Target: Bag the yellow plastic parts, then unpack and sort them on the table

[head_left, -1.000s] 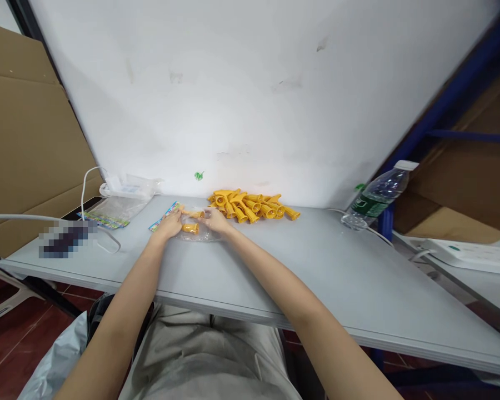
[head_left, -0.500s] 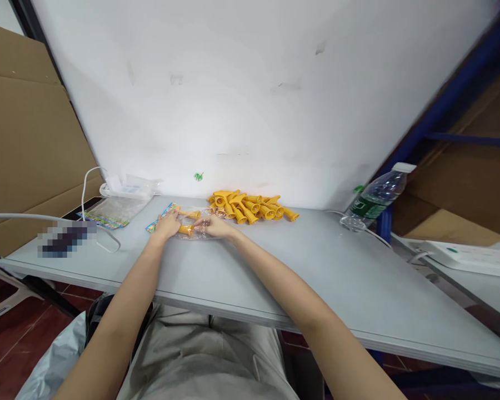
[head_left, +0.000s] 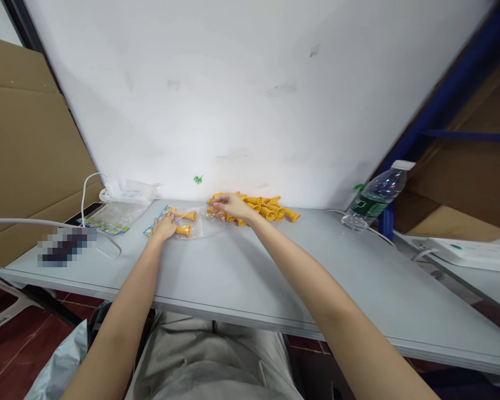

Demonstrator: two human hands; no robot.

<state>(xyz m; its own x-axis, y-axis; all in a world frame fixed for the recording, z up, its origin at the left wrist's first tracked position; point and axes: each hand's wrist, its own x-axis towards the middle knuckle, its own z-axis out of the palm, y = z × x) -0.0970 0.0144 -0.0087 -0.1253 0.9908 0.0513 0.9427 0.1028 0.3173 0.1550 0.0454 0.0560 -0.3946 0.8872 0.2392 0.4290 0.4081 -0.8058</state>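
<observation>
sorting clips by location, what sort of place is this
Probably a small packing bench in a workshop or storeroom: a pile of yellow plastic cones on a grey table, a stack of clear printed bags, and cardboard sheets leaning alongside.

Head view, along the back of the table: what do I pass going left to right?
Stack of flat bags → left hand → clear bag → right hand → pile of yellow cones → water bottle.
</observation>
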